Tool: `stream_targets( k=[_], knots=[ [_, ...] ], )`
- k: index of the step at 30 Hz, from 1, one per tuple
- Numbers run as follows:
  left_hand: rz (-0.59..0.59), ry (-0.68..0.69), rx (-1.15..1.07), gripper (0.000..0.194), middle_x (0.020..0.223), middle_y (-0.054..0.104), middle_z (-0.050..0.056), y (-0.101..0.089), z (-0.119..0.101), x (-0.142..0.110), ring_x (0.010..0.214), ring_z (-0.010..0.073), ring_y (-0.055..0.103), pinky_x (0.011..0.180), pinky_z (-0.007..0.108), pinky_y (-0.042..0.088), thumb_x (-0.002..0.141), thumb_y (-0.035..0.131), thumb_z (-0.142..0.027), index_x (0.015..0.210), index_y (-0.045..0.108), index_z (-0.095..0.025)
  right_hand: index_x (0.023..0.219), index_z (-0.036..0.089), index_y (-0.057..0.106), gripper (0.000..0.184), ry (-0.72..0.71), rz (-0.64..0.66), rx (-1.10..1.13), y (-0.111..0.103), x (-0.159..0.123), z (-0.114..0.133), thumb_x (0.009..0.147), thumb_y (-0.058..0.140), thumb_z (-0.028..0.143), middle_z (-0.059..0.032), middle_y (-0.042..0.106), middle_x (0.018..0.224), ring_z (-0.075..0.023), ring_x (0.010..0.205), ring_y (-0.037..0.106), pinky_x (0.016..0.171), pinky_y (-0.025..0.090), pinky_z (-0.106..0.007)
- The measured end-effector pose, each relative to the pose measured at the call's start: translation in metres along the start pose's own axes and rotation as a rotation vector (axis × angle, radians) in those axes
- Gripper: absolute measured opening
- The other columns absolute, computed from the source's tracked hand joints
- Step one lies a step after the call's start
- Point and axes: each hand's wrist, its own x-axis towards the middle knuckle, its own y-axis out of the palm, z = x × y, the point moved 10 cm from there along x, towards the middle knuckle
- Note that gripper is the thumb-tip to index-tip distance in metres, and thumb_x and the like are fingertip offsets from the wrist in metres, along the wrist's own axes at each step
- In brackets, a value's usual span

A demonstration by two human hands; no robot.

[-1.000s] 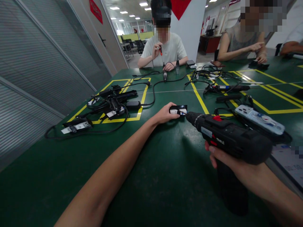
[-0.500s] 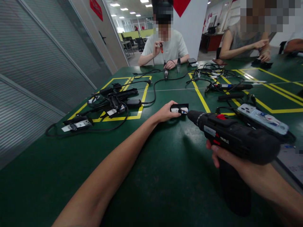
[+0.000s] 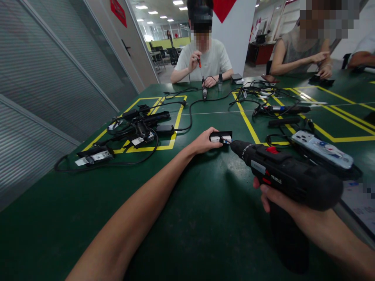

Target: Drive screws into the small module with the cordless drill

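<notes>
My left hand (image 3: 206,140) grips the left end of a small black casing with a white inner part (image 3: 226,138) on the green table. Fingers lie behind it and the thumb in front. My right hand (image 3: 281,199) is wrapped round the handle of a black cordless drill (image 3: 288,171) with red buttons. The drill points left, its chuck close to the casing's right side. A thin bit reaches from the chuck to the white part; its exact contact point is too small to make out.
Black devices with cables (image 3: 143,127) lie in a yellow-taped area at left. A phone in a clear case (image 3: 322,148) and a soldering-iron-like tool (image 3: 288,109) lie at right. A co-worker opposite (image 3: 202,58) holds a red-handled screwdriver (image 3: 199,62); another person (image 3: 301,54) sits at right.
The view has shifted slightly. Both hands keep their holds, and the drill stays at the casing with almost no visible movement.
</notes>
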Motion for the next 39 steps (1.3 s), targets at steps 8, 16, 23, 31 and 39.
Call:
stream_targets(
  k=[8,16,23,31,39],
  knots=[
    [-0.005,0.012,-0.027,0.052,0.095,0.06,0.003,0.002,0.001,-0.001,0.079,0.0127,0.053,0.071,0.026,0.043,0.07,0.073,-0.032,0.115,0.054,-0.014,0.093,0.028,0.065,0.027,0.03,0.0,-0.005,0.004,-0.001,-0.007,0.088,0.058,0.054,0.0034,0.067,0.066,-0.0178,0.066,0.064,0.07,0.052,-0.032],
    [-0.019,0.012,-0.02,0.051,0.094,0.06,0.002,0.001,-0.001,-0.003,0.078,0.0125,0.053,0.071,0.025,0.043,0.071,0.072,-0.032,0.115,0.054,-0.015,0.083,0.028,0.068,0.034,0.035,-0.032,-0.017,-0.001,-0.001,-0.01,0.086,0.058,0.06,0.0012,0.069,0.068,-0.0205,0.069,0.066,0.07,0.053,-0.035],
    [-0.027,0.052,0.024,0.055,0.109,0.061,0.006,0.0,-0.006,-0.004,0.093,0.0169,0.057,0.085,0.031,0.046,0.071,0.072,-0.033,0.121,0.055,-0.016,0.09,0.03,0.068,0.029,0.052,0.021,0.015,0.001,0.0,-0.013,0.084,0.062,0.058,0.0027,0.07,0.071,-0.021,0.072,0.068,0.076,0.052,-0.036],
    [-0.031,0.074,0.042,0.057,0.121,0.059,0.009,0.0,-0.009,-0.005,0.103,0.0199,0.058,0.094,0.035,0.046,0.072,0.071,-0.032,0.125,0.056,-0.015,0.089,0.03,0.069,0.035,0.059,0.014,-0.029,-0.001,0.002,-0.018,0.083,0.059,0.062,0.0027,0.07,0.068,-0.0209,0.067,0.069,0.072,0.053,-0.035],
    [-0.033,0.058,0.025,0.058,0.119,0.059,0.01,0.0,-0.006,-0.005,0.1,0.019,0.057,0.093,0.034,0.047,0.072,0.071,-0.032,0.125,0.055,-0.015,0.083,0.031,0.068,0.029,-0.015,0.038,-0.102,-0.001,0.005,-0.013,0.089,0.055,0.056,0.0042,0.069,0.063,-0.0186,0.061,0.068,0.065,0.052,-0.031]
  ],
)
